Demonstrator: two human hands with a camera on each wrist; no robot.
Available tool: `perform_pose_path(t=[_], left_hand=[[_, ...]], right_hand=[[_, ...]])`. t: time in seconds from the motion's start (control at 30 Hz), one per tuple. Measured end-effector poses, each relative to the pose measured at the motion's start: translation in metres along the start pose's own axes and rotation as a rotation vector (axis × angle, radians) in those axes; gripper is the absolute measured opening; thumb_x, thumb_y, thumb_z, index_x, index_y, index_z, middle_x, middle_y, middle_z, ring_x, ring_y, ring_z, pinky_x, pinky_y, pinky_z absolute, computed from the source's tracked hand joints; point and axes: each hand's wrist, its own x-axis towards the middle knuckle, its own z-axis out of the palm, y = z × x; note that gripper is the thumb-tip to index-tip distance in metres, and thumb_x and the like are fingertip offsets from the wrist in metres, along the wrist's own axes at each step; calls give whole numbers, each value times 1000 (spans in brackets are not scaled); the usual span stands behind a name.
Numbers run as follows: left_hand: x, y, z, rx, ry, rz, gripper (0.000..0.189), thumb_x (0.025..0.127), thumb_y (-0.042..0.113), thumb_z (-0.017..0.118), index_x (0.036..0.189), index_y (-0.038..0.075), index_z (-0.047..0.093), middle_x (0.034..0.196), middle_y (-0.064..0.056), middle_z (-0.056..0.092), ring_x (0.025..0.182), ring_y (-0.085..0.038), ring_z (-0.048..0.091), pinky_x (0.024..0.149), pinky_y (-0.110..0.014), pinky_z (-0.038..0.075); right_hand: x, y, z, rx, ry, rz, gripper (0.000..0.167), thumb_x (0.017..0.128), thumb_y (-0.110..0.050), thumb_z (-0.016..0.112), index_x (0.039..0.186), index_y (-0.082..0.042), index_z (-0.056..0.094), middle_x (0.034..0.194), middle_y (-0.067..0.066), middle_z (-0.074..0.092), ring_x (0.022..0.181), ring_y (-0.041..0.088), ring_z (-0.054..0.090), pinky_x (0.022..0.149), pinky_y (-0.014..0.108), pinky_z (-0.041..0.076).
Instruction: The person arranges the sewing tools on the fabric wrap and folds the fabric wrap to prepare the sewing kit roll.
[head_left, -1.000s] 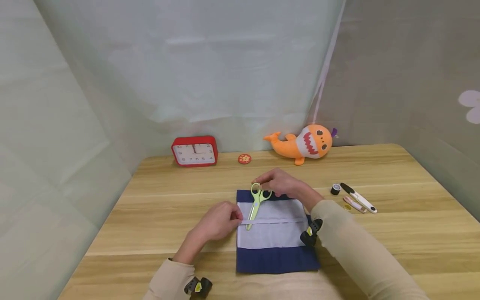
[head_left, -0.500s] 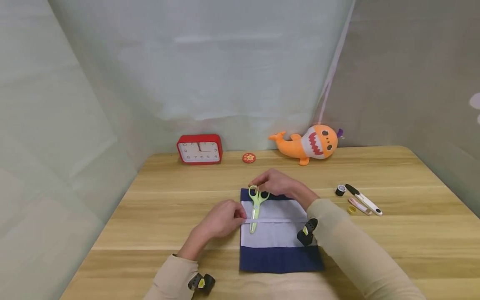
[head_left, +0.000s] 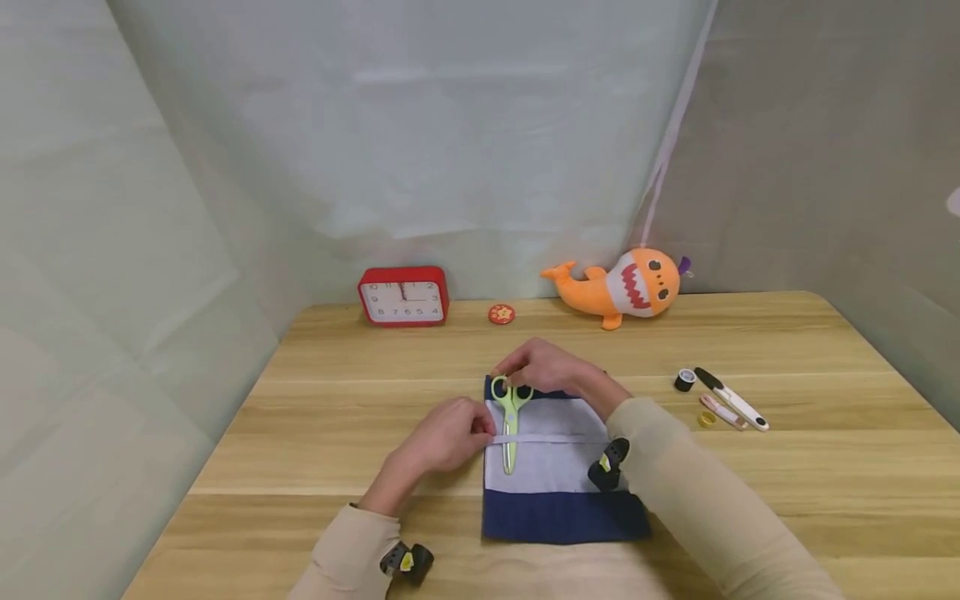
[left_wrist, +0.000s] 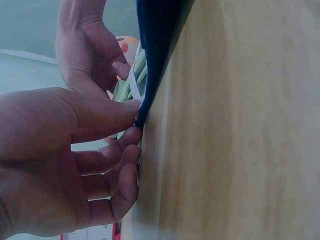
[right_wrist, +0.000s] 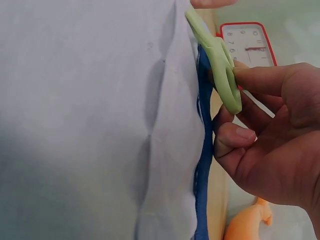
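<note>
A cloth [head_left: 555, 471] with a navy border and pale lining lies flat on the table. A narrow white elastic band [head_left: 558, 438] runs across its lining. My left hand [head_left: 450, 435] pinches the cloth's left edge at the end of the band, between thumb and index finger in the left wrist view. My right hand [head_left: 551, 367] pinches the handle loops of light green scissors [right_wrist: 217, 62] at the cloth's far edge. The scissors point toward me; their blades pass under the band, and the tip shows on the near side.
Right of the cloth lie a black thread spool [head_left: 685, 380], a white-and-black seam-ripper-like tool [head_left: 732, 398], a small pink tool [head_left: 723, 412] and a yellow ring [head_left: 707, 419]. Along the back are a red clock [head_left: 403, 297], a round red badge [head_left: 502, 313] and an orange plush shark [head_left: 615, 287].
My right hand has pushed the scissors toward me, so more of the blade shows past the band. The scissors have turned from slanted to nearly straight. My left hand keeps its pinch.
</note>
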Motion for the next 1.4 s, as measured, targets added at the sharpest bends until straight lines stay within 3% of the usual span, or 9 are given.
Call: perform_pose_path(t=[0.27,0.47,0.6,0.77,0.87,1.17,1.4], left_hand=[[-2,-2,-1,8,17,17,11,93,5,77,86,12,73,77,3,62,75,-13,55,71,-29,45],[-2,-2,-1,7,16,0,12,94,6,76,86,13,73,78,3,63,75,-13,56,72,-30,46],[-2,0,-2,8,18,10,11,94,5,76,86,12,73,76,3,63,74,-13,56,72,-30,46],[-3,-1,-5,-6,4,4,10,93,6,78,86,12,74,77,4,64,74,-13,56,72,-30,47],[-3,-1,-5,-14,-9,6,10,93,7,78,87,13,73,77,4,65,74,-13,57,73,-30,47],[-3,0,-5,-11,-10,43,9,91,5,79,86,11,73,77,4,65,73,-11,57,72,-29,48],[-4,0,-5,-5,9,36,11,90,7,81,85,12,73,76,5,67,72,-8,57,72,-28,48]], right_hand=[[-1,0,6,-5,10,-26,27,100,-8,67,123,-11,79,126,7,76,106,17,64,105,43,51],[-9,-1,2,-131,65,-67,26,101,-11,68,125,-11,78,127,6,76,115,21,67,103,44,54],[-17,4,-8,-167,105,-41,30,99,-13,72,128,-10,76,119,7,77,99,20,68,84,36,57],[-22,13,-7,-157,23,-39,34,92,-12,80,125,-6,76,91,3,71,72,14,58,65,27,48],[-23,16,-3,-154,20,-51,32,89,-10,82,120,-5,77,83,1,68,73,13,56,67,27,45],[-27,16,4,-158,24,-43,37,84,-11,88,118,-6,75,84,1,68,75,14,58,69,28,48],[-25,16,7,-185,5,-60,34,85,-15,88,117,-10,74,85,1,68,76,14,59,69,27,48]])
